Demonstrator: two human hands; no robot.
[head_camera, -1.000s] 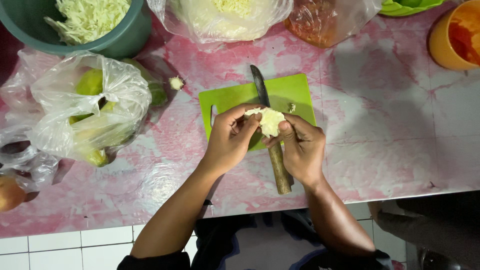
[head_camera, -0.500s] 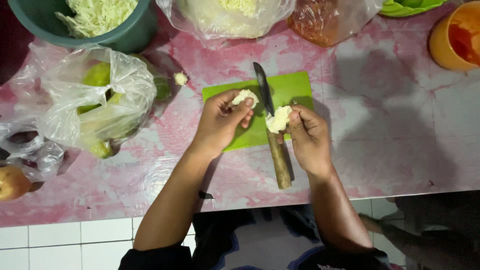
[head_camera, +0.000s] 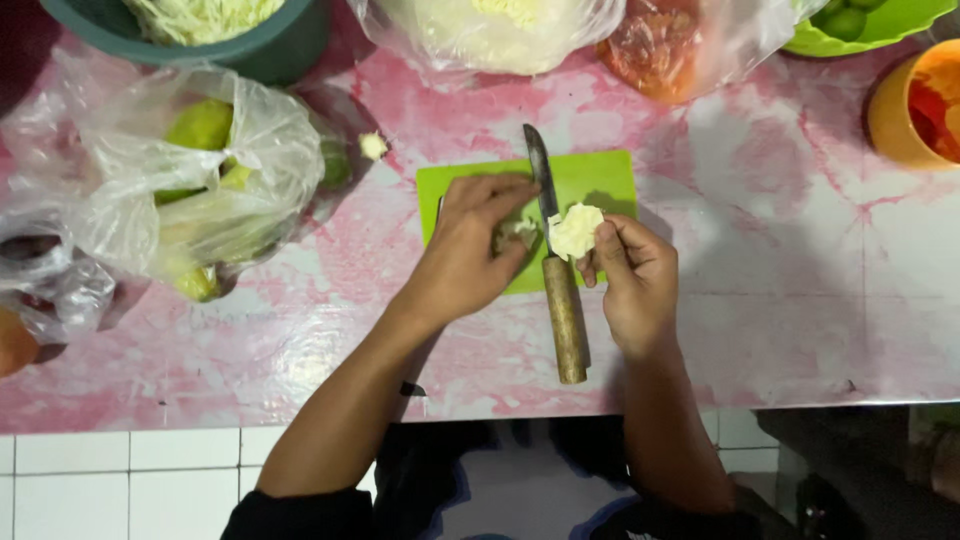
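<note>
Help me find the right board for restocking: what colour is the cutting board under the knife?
Bright green cutting board, seen best in the head view, under the knife.

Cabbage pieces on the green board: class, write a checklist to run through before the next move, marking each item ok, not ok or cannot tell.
1. Right hand grips a cabbage piece: ok.
2. Left hand covers another cabbage bit on the board: ok.
3. Knife lies flat between the hands, unheld: ok.
4. Knife handle stays on the counter: ok, though its end is near the edge.
5. Cutting board sits flat: ok.
6. Blade sharpness: cannot tell.
</note>
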